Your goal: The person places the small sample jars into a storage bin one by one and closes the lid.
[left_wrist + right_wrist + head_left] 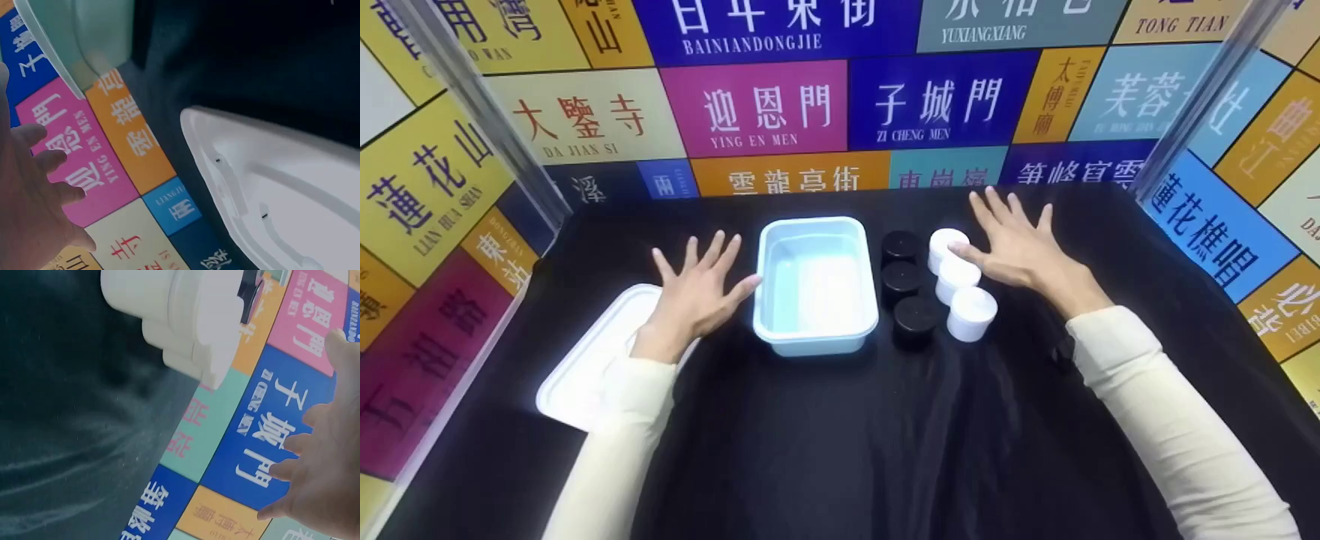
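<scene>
My left hand (695, 295) is held with fingers spread between a white lid (585, 367) and a pale blue plastic tub (816, 345). Its thumb tip is right by the tub's left rim; whether they touch I cannot tell. In the left wrist view the lid (292, 180) and part of the tub (84, 39) show, with the left fingers (53, 160) holding nothing. My right hand (1020, 244), also spread and holding nothing, is beside three white-lidded jars (973, 313), its thumb overlapping the farther ones. Left of these stand three black-lidded jars (915, 316).
A black cloth (810, 450) covers the table. A wall of colourful panels (757, 105) with lettering rises behind it, and similar panels stand at both sides. Clear upright edges (1207, 97) mark the back corners.
</scene>
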Available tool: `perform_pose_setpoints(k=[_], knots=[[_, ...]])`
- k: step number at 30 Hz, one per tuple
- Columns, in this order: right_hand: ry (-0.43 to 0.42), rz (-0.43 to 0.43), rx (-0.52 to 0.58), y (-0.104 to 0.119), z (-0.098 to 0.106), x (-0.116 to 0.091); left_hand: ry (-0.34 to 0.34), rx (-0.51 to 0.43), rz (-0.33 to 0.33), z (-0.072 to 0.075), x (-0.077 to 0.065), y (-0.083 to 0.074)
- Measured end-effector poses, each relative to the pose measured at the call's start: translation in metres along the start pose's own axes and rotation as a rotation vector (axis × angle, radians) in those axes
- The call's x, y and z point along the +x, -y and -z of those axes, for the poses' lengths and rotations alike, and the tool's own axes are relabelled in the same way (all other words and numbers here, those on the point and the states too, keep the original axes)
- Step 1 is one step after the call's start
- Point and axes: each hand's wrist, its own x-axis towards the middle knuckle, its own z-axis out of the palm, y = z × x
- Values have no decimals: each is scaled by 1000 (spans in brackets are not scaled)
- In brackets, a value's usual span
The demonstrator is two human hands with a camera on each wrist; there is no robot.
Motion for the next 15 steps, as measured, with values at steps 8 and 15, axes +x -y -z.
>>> perform_pose_setpoints(k=[8,15], knots=[[-19,35,13,9,-6,-11,11,-17,11,-6,-12,-7],[-20,54,75,17,-10,-21,1,-60,50,-10,-24,-20]])
